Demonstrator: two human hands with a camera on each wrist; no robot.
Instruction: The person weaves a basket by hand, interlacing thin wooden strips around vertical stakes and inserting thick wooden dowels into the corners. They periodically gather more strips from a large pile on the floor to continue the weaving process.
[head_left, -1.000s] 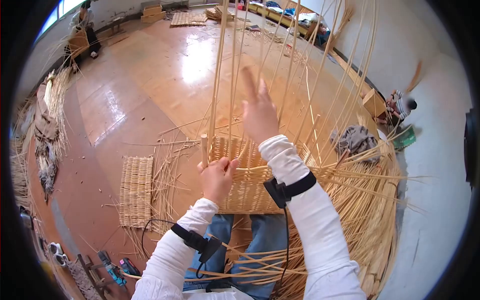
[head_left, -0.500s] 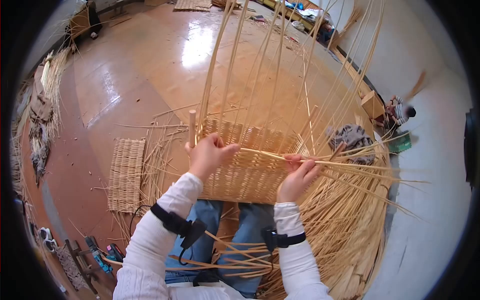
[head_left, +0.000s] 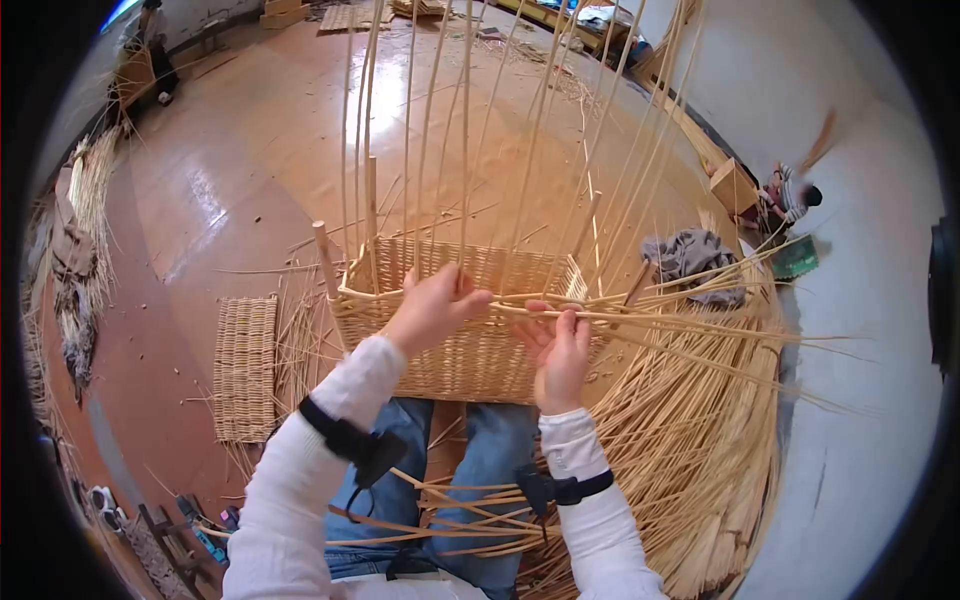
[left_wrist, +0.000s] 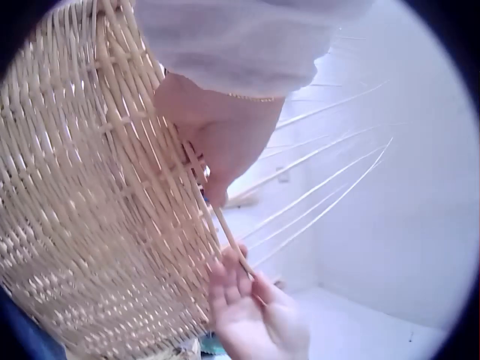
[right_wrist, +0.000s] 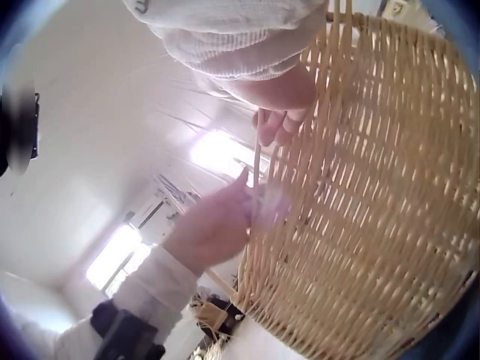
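Observation:
A half-woven wicker basket [head_left: 445, 365] stands at the person's knees, with tall upright stakes [head_left: 466, 150] rising from its walls. My left hand [head_left: 432, 310] bends over the near rim, its curled fingers gripping a wicker strand there. Just to its right, my right hand [head_left: 562, 365] is turned palm up and pinches a strand [left_wrist: 234, 244] between thumb and fingers. In the right wrist view the left hand [right_wrist: 214, 229] is partly blurred at the same edge. Several long strand ends [head_left: 720, 328] run out past the right corner.
Thick wooden pegs [head_left: 325, 258] stand at the basket corners. A woven panel [head_left: 245, 370] lies on the floor at left. Bundled strands [head_left: 690, 450] and a grey cloth [head_left: 692, 262] are at right. Two other people sit far off, one beside a wooden box [head_left: 733, 187].
The right hand came down from among the stakes to the near rim and pinched a strand. The left hand shifted right along the rim from the left corner, closer to the right hand.

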